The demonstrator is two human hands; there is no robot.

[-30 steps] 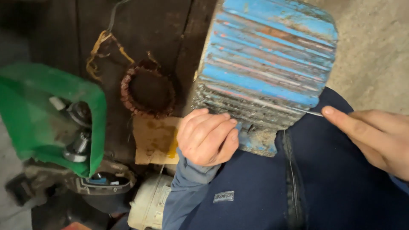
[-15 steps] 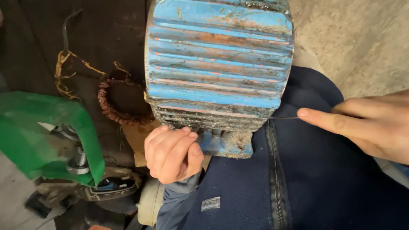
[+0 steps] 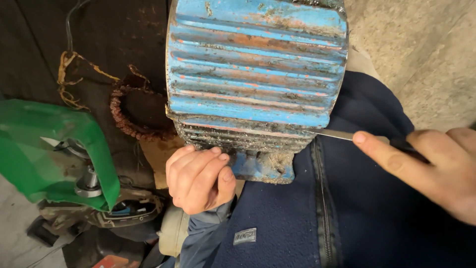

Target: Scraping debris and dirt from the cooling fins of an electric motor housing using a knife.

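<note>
1. The right hand (image 3: pixel 436 166) is clamped on a thin metal blade with a dark handle (image 3: pixel 369 139); the forefinger lies stretched along the top of the tool and the other fingers curl round the handle.
2. The blade's tip reaches away from that grip to the lower edge of the ribbed blue cast-metal motor housing (image 3: pixel 255 69), where it meets the grimy fins.
3. The left hand (image 3: pixel 198 176) is curled into a loose fist, its fingers together; its knuckles press up against the dirty underside of the housing, just beside the blue mounting foot (image 3: pixel 265 166). Whether it holds anything inside the fist cannot be told.
4. The housing sits on the person's lap, on dark blue zipped fabric (image 3: pixel 357 218), between the two hands and above them. Its paint is chipped, with rust streaks along the ribs and caked dirt on the lower fins.
5. Beyond the left hand lie a ring of copper winding (image 3: pixel 131 116), a green plastic sheet (image 3: pixel 44 144) and a dark angle grinder (image 3: pixel 106 211).
</note>
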